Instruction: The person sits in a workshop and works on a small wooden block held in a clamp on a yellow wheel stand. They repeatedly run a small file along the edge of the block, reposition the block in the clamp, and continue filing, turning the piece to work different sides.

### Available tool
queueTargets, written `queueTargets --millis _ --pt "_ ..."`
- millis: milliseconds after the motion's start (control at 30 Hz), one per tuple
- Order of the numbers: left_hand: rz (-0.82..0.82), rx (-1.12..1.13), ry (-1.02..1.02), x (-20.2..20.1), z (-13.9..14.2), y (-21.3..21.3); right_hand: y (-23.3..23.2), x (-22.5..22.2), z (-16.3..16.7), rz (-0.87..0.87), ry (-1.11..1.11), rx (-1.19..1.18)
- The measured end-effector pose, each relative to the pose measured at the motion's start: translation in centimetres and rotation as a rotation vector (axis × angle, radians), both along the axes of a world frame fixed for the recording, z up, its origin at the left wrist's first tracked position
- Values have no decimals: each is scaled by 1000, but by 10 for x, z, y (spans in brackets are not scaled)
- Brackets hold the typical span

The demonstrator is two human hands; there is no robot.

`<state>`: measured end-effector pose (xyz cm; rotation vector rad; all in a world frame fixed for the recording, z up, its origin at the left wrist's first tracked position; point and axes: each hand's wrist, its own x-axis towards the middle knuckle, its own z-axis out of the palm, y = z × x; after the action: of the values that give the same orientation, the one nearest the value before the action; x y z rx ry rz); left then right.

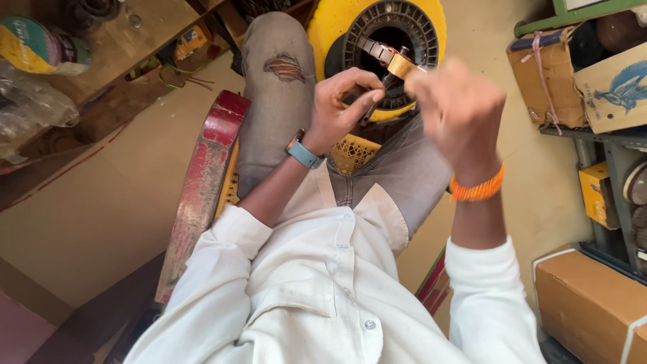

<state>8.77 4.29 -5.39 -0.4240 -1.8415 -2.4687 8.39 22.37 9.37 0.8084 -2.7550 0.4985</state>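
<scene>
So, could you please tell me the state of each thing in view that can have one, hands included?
Left hand: closed in a pinch on the thin dark tool.
Right hand: fisted, blurred, holding the small brass-coloured part.
Yellow and black wheel: standing on the floor by the knees.
Jeans: torn at the knee.
Brown carton: shut, strapped.
Cardboard box on the shelf: tied with string.

spool [431,20]: glossy yellow plastic | chair arm [202,182]: worn red paint
</scene>
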Motion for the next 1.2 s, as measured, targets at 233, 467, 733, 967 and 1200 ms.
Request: queueTargets --millis 233,467,733,967,1200 --pt "79 294 -384 -2 -4 31 13 -62 -31 -32 -449 -369" --pt "197 35 -352 -6 1 38 55 -64 -77 -255 -619 -584" --pt "624 -522 278 -12 32 29 77 -54 -109 -457 -685 -788" --pt "72 -676 584 -53 32 -18 76 -23 -53 -505 -773 -855" --pt "72 -691 573 -55 26 -18 37 1 -3 -340 -825 -797"
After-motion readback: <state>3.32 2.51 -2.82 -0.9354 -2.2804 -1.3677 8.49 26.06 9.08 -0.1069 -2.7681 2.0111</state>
